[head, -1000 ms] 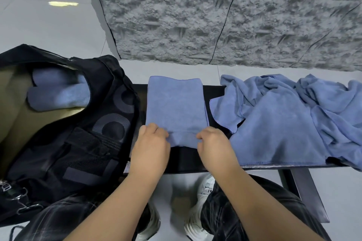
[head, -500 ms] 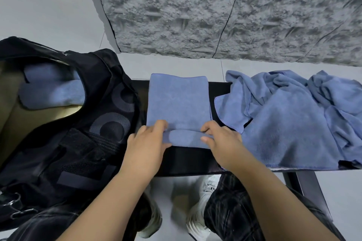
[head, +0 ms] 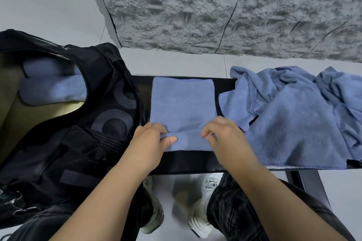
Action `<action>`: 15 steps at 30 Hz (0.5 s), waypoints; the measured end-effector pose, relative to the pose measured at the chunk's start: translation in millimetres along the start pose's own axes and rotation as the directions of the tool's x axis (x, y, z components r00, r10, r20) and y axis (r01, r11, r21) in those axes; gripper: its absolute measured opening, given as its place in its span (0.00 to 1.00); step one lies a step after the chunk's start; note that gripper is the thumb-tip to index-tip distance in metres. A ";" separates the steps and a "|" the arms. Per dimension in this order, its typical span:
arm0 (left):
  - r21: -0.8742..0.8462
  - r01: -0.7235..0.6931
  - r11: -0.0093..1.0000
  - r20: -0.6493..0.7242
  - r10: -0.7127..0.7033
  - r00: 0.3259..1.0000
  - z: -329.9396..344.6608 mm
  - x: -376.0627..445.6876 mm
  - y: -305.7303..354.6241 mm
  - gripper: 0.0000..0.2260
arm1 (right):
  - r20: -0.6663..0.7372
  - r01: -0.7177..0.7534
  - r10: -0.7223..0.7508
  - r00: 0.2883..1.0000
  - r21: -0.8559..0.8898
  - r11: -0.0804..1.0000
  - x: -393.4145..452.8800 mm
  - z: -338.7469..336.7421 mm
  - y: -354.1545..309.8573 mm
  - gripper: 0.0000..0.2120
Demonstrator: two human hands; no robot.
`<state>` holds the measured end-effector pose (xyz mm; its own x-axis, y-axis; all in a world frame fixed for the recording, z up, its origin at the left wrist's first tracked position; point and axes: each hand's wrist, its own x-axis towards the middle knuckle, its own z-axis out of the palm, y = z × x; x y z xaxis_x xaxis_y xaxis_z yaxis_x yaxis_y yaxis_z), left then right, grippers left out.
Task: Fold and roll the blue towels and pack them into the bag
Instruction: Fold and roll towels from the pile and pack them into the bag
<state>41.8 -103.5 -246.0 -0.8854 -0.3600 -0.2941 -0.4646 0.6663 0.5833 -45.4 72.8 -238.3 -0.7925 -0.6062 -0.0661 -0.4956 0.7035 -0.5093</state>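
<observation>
On the bench [head: 188,162], left hand [head: 149,140] and right hand [head: 225,136], each grip curled around folded towel's [head: 182,103] rolled near edge

Folded blue towel [head: 182,103] lies flat on the bench [head: 195,162] as a narrow strip running away from the person, near end turned up into a short roll [head: 188,141] w/ both hands pinching it, left hand [head: 150,141] at its left end, right hand [head: 223,135] at its right; loose blue towels [head: 290,119] heaped & crumpled just right of it, one corner nearly touching the strip, front edge hanging over the bench edge; black bag [head: 82,133] w/ circle mesh pattern sits at left, open, tan lining showing; rolled blue towels [head: 52,88] lie inside it, stacked.
</observation>
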 end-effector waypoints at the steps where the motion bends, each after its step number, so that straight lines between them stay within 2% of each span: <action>1: -0.032 0.019 0.999 -0.065 -0.021 0.998 0.7 -0.9 2.4 0.10 | -0.036 0.042 -0.041 0.999 0.011 0.999 -0.7 2.7 -1.5 0.08; 4: -0.054 0.009 0.998 -0.226 -0.021 0.974 3.0 -1.7 5.4 0.11 | -0.091 0.059 -0.058 0.994 0.005 0.998 -2.6 5.8 -8.8 0.07; 7: -0.055 -0.014 0.998 -0.329 -0.005 0.944 3.7 -0.6 6.5 0.12 | 0.047 0.068 -0.063 0.997 -0.120 0.990 -9.3 11.3 -12.1 0.21; 9: -0.045 -0.022 0.999 -0.374 0.004 0.927 3.7 0.2 6.9 0.11 | 0.073 0.075 -0.060 0.996 -0.220 0.973 -10.0 16.7 -11.7 0.26; 12: 0.068 -0.087 0.994 -0.411 0.108 0.905 2.2 0.0 6.9 0.09 | -0.012 0.063 -0.066 0.998 -0.175 0.983 -4.2 18.3 -9.0 0.19; 15: 0.196 -0.194 0.961 -0.326 0.250 0.912 1.9 0.5 11.2 0.12 | 0.001 0.067 -0.068 0.998 -0.137 0.988 0.1 15.0 -5.6 0.12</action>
<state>36.1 -94.9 -241.1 -0.9187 -0.3746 0.1250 -0.2781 0.8383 0.4690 -37.4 63.3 -248.3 -0.7568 -0.6528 -0.0319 -0.5918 0.7052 -0.3905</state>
